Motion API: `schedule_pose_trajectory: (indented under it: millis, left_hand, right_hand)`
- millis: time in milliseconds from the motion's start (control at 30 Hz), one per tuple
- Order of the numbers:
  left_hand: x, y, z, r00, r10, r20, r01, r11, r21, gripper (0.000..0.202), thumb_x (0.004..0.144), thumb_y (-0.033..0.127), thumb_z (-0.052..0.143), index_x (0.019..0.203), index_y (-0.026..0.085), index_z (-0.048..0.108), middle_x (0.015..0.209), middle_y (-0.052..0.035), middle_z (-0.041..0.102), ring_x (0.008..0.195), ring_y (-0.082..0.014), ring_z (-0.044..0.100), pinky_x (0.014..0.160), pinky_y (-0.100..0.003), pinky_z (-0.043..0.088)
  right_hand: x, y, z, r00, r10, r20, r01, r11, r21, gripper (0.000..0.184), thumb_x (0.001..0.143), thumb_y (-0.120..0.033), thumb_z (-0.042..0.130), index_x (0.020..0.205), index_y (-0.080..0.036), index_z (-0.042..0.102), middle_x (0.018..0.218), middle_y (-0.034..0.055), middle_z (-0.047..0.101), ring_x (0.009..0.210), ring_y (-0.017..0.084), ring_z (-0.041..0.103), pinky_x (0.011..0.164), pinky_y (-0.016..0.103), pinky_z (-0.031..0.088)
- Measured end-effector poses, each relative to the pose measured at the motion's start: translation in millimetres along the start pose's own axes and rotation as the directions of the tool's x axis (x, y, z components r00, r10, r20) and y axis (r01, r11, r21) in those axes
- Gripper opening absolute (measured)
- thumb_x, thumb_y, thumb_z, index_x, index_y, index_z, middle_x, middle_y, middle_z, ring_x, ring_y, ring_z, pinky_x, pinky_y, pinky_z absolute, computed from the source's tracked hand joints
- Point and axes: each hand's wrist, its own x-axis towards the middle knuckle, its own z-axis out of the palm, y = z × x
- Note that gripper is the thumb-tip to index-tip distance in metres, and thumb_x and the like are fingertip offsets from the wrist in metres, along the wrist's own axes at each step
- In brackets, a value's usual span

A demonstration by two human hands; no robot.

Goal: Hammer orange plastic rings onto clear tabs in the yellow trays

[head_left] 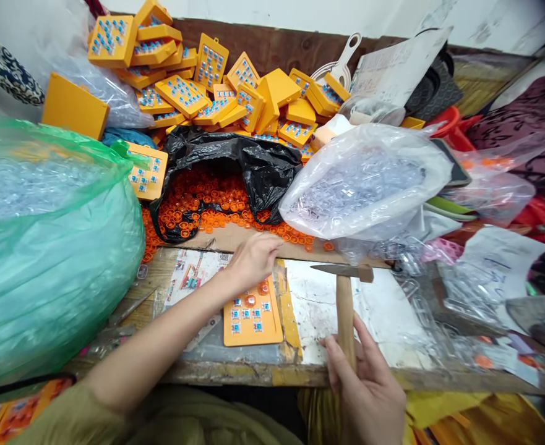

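My left hand (pixel 252 259) reaches forward with fingers curled over the top edge of a yellow plastic tray (pixel 252 318) that lies flat on the worktable (pixel 235 371). The tray carries small blue squares and a couple of orange caps. Whether the fingers pinch a cap is hidden. My right hand (pixel 367 389) grips the wooden handle of a small hammer (pixel 345 296), whose metal head points left above the white table surface, to the right of the tray. Loose orange caps (pixel 207 207) spill from a black bag (pixel 263 164) just beyond my left hand.
A heap of yellow trays (pixel 216 86) fills the back of the table. A big green bag (pixel 49 247) of clear parts stands at the left; a clear bag (pixel 365 185) of clear parts rests at the right. Papers, plastic scraps and red bowls crowd the right side.
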Motion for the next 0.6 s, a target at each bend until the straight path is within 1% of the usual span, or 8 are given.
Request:
schedule_pose_trajectory:
  millis: [33,100,133,200,300,367,500,600]
  left_hand:
    - [17,-3,6.8,0.999,0.002,0.041,-0.002,1.000,0.004,0.021,0.086,0.009,0.050,0.091,0.014,0.070,0.095,-0.0080,0.071,0.094,-0.0210,0.063,0.088,-0.036,0.050]
    - [43,-8,19.2,0.995,0.000,0.097,0.000,1.000,0.006,0.018,0.081,0.009,0.054,0.084,0.015,0.071,0.093,-0.0071,0.071,0.092,-0.0217,0.063,0.086,-0.034,0.049]
    - [52,-10,23.5,0.993,-0.010,0.118,0.009,1.000,0.008,0.018,0.080,0.008,0.055,0.083,0.015,0.071,0.093,-0.0075,0.070,0.091,-0.0220,0.063,0.085,-0.034,0.049]
    - [60,-11,27.0,0.987,-0.038,0.154,0.037,0.999,0.004,0.018,0.077,0.008,0.055,0.082,0.014,0.072,0.089,-0.0082,0.070,0.085,-0.0213,0.063,0.079,-0.032,0.050]
    - [57,-12,23.6,0.974,-0.068,0.217,0.073,0.997,-0.018,0.019,0.075,0.006,0.054,0.075,0.013,0.072,0.071,-0.0056,0.068,0.068,-0.0170,0.062,0.067,-0.026,0.049]
    - [53,-12,21.1,0.968,-0.072,0.239,0.081,0.996,-0.027,0.019,0.074,0.005,0.054,0.070,0.013,0.071,0.066,-0.0044,0.066,0.066,-0.0158,0.061,0.065,-0.024,0.048]
    - [46,-11,18.6,0.975,-0.064,0.215,0.071,0.997,-0.028,0.017,0.074,0.006,0.056,0.073,0.013,0.071,0.080,-0.0076,0.067,0.080,-0.0194,0.062,0.075,-0.029,0.049]
    - [26,-7,6.2,0.983,-0.063,0.173,0.072,0.996,-0.049,0.019,0.078,0.008,0.056,0.090,0.014,0.069,0.088,-0.0077,0.067,0.083,-0.0194,0.062,0.079,-0.030,0.050]
  right_hand:
    - [2,-3,2,1.000,0.027,0.005,-0.027,0.999,0.044,0.077,0.071,-0.040,0.078,0.139,-0.021,0.049,0.067,-0.0023,0.067,0.042,0.006,0.045,0.039,0.017,0.041]
    - [3,-7,6,0.999,0.050,0.016,-0.051,0.995,0.088,0.081,0.071,-0.040,0.078,0.142,-0.019,0.045,0.064,-0.0028,0.065,0.041,0.005,0.041,0.038,0.017,0.037]
    - [3,-8,7,0.999,0.045,0.009,-0.045,0.995,0.094,0.082,0.071,-0.040,0.079,0.141,-0.018,0.045,0.064,-0.0025,0.065,0.041,0.005,0.041,0.039,0.018,0.037]
    - [2,-9,8,0.999,0.048,0.012,-0.049,0.994,0.100,0.081,0.070,-0.040,0.079,0.141,-0.017,0.045,0.064,-0.0025,0.064,0.042,0.006,0.041,0.039,0.018,0.037]
    - [1,-9,8,0.998,0.069,0.010,-0.070,0.991,0.110,0.081,0.070,-0.041,0.079,0.140,-0.018,0.046,0.067,-0.0019,0.064,0.043,0.006,0.042,0.039,0.020,0.036]
    - [1,-10,9,0.997,0.074,0.002,-0.073,0.992,0.107,0.081,0.069,-0.041,0.079,0.140,-0.019,0.046,0.068,-0.0016,0.065,0.043,0.006,0.042,0.039,0.020,0.036]
    - [2,-12,9,0.996,0.084,0.029,-0.087,0.991,0.097,0.086,0.068,-0.042,0.080,0.142,-0.018,0.043,0.067,-0.0020,0.064,0.043,0.006,0.042,0.039,0.020,0.036]
    - [2,-9,5,0.996,0.089,0.028,-0.091,0.992,0.087,0.081,0.071,-0.041,0.078,0.141,-0.018,0.045,0.065,-0.0026,0.066,0.041,0.006,0.041,0.037,0.019,0.037]
